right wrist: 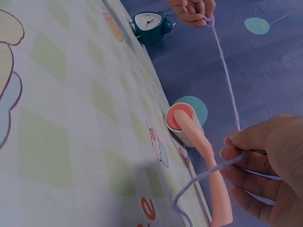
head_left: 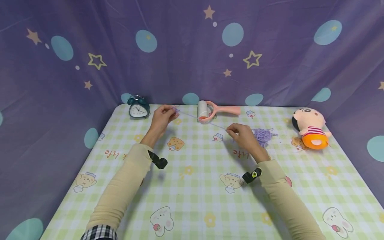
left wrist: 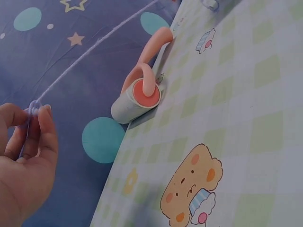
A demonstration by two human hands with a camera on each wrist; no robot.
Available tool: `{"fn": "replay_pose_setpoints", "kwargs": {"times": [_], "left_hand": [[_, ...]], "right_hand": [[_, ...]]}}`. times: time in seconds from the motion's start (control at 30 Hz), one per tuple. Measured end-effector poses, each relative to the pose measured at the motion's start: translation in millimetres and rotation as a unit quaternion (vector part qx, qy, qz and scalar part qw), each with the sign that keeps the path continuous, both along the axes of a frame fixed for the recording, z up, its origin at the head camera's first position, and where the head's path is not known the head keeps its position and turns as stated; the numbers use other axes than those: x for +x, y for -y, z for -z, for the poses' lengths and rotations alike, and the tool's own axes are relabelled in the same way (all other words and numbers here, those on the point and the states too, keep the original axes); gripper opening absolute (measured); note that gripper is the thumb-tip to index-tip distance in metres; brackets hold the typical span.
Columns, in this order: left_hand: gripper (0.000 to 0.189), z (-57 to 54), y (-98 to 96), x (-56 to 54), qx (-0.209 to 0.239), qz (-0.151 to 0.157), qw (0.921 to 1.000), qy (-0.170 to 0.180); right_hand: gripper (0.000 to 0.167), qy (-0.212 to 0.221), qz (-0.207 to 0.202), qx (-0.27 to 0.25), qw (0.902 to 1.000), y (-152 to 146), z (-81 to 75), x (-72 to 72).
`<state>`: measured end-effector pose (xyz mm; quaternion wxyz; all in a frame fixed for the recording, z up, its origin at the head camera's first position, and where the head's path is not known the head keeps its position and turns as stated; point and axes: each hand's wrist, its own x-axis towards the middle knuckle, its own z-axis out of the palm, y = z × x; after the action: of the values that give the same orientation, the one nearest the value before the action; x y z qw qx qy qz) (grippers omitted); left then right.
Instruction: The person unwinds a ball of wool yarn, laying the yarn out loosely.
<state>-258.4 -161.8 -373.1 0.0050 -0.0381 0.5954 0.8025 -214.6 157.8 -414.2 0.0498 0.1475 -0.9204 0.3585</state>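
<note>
A strand of light purple yarn (right wrist: 226, 75) runs taut between the two hands, raised over the table. My left hand (head_left: 162, 116) pinches one end, where a small bunch of yarn (left wrist: 34, 108) shows at the fingertips. Farther along the strand, my right hand (head_left: 243, 136) pinches it between thumb and fingers. From that hand a slack length of yarn (right wrist: 201, 176) hangs down in the right wrist view. A loose purple yarn heap (head_left: 263, 136) lies on the table just beyond the right hand.
A lint roller (head_left: 225, 109) with a pink handle lies at the back edge, behind the strand. A dark green alarm clock (head_left: 139, 108) stands at the back left. At the right lies a plush doll (head_left: 313, 130). A checkered cloth (head_left: 192, 193) covers the table; a purple curtain (head_left: 186, 60) hangs behind.
</note>
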Motion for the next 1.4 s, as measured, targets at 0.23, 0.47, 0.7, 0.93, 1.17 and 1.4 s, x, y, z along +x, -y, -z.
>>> {"fn": "replay_pose_setpoints", "kwargs": {"times": [0.23, 0.47, 0.7, 0.93, 1.17, 1.4], "left_hand": [[0.008, 1.4, 0.2, -0.2, -0.014, 0.002, 0.9999, 0.002], [0.023, 1.2, -0.8, 1.9, -0.030, 0.037, 0.9986, -0.024], [0.024, 0.9, -0.4, 2.2, -0.035, 0.072, 0.9967, -0.011], [0.028, -0.2, -1.0, 2.0, -0.082, 0.084, 0.9930, -0.015], [0.013, 2.3, -1.1, 1.7, -0.120, 0.061, 0.9906, -0.024], [0.014, 1.2, -2.4, -0.4, -0.064, 0.016, 0.9973, -0.034]], "right_hand": [[0.018, 0.000, -0.002, 0.000, 1.0000, -0.5, 0.0, 1.3], [0.018, -0.003, -0.003, 0.002, 1.0000, -0.5, -0.9, 2.6], [0.018, -0.004, 0.000, 0.006, 1.0000, -0.6, -0.2, 1.0], [0.019, 0.000, 0.003, 0.005, 1.0000, -1.1, -1.5, 1.3], [0.016, -0.018, 0.004, 0.006, 0.9998, -4.2, -2.5, 1.1], [0.015, -0.038, 0.007, 0.003, 0.9992, -10.8, -4.6, 0.9]]}}
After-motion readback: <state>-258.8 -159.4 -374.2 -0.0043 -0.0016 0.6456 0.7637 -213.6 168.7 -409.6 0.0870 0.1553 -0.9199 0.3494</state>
